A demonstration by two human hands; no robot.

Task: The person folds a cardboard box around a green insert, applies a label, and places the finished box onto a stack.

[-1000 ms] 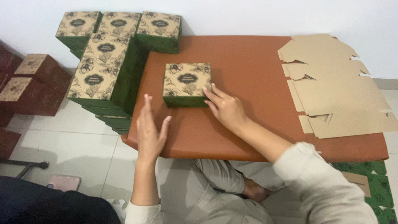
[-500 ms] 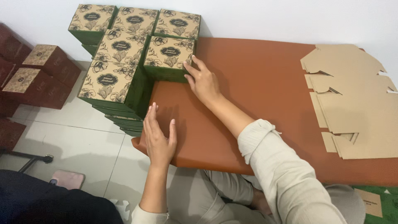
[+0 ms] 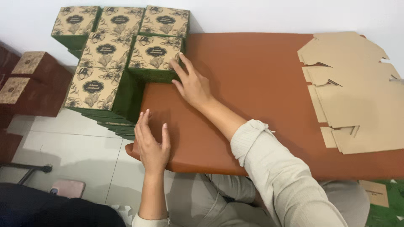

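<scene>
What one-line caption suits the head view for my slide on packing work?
Right hand presses a green floral box against stacked boxes; left hand rests on the brown table.

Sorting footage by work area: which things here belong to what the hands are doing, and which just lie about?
In hand:
green box, touched by right hand
stack of green boxes beside it
left hand flat on orange table

Lying about:
flat cardboard sheets
brown boxes on the floor
</scene>
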